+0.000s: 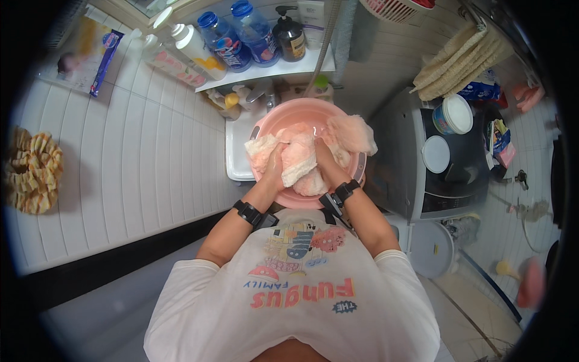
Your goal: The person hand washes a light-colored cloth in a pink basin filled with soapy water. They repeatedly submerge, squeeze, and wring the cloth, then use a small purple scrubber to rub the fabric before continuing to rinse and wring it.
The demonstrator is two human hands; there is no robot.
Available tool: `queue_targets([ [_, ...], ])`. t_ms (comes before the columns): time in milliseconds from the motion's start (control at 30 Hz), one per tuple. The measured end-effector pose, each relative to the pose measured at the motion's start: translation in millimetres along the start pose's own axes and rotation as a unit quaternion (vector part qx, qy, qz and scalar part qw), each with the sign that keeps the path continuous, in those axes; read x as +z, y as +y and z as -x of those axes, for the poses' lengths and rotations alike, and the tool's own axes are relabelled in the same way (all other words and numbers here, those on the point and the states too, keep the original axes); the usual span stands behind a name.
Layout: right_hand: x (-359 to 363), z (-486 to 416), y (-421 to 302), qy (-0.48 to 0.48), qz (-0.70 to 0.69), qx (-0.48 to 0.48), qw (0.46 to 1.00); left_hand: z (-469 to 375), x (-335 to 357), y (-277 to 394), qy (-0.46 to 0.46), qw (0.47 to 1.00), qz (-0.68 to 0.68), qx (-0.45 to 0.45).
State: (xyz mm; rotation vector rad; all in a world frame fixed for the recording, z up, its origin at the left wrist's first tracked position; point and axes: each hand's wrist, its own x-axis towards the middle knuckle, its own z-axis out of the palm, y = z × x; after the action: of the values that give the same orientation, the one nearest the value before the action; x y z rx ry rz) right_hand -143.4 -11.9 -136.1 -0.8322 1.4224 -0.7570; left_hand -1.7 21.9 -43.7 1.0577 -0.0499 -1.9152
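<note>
A pink plastic basin (296, 108) rests over a white sink (237, 156) and holds water. In it lies a wet, fluffy pink cloth with white edging (300, 156), bunched up between my hands. My left hand (275, 163) grips the cloth from its left side, the thumb pressed along the top. From the right, my right hand (326, 156) grips the same bunch, its fingertips hidden in the folds. Another fluffy pink part (353, 133) hangs over the basin's right rim; whether it belongs to the same cloth, I cannot tell.
Above the basin, a white shelf (271, 68) carries several bottles. A faucet (269, 97) stands just behind the rim. On the right, a washing machine (457, 181) bears an uncapped tub (452, 115) and a white lid (435, 154). Beige towels (457, 61) hang over it.
</note>
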Motion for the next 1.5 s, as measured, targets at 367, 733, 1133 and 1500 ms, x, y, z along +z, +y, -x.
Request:
queue_targets([
  [367,27,101,-87,0.159,0.229,-0.328,0.903,-25,-17,-18,0.001,0.989,-0.079,0.126],
  [733,12,14,-29,0.099,0.099,-0.129,0.982,0,-8,13,0.009,0.996,-0.089,-0.024],
  [1133,23,86,-79,0.150,0.191,-0.320,0.916,-9,-10,20,-0.027,0.997,-0.075,-0.002],
  [1500,3,32,-56,-0.080,-0.211,0.063,0.972,-2,-7,31,-0.074,0.979,-0.177,-0.074],
])
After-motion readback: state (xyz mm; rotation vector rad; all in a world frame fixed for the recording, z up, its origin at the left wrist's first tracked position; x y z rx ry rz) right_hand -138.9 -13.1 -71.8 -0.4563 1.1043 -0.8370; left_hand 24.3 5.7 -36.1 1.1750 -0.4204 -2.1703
